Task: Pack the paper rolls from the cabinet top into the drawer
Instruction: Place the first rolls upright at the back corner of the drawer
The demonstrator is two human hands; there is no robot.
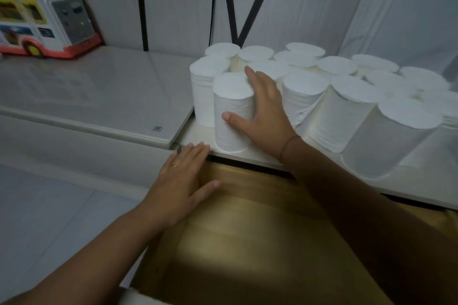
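Several white paper rolls point(347, 106) stand upright in a tight cluster on the white cabinet top point(198, 136). My right hand point(260, 111) wraps around the front-left roll point(230, 116), thumb on its front and fingers behind its top edge. The roll still stands on the cabinet top. Below, the wooden drawer point(247, 242) is pulled out and nothing lies on its floor. My left hand point(183, 181) hovers flat with fingers apart over the drawer's left wall, near the cabinet's front edge.
A white mattress or pad point(99, 96) lies to the left of the cabinet, with a toy bus point(42, 17) at its far end. Black metal bars point(238, 2) rise behind the rolls against a white wall. Pale floor tiles point(49, 218) are at the lower left.
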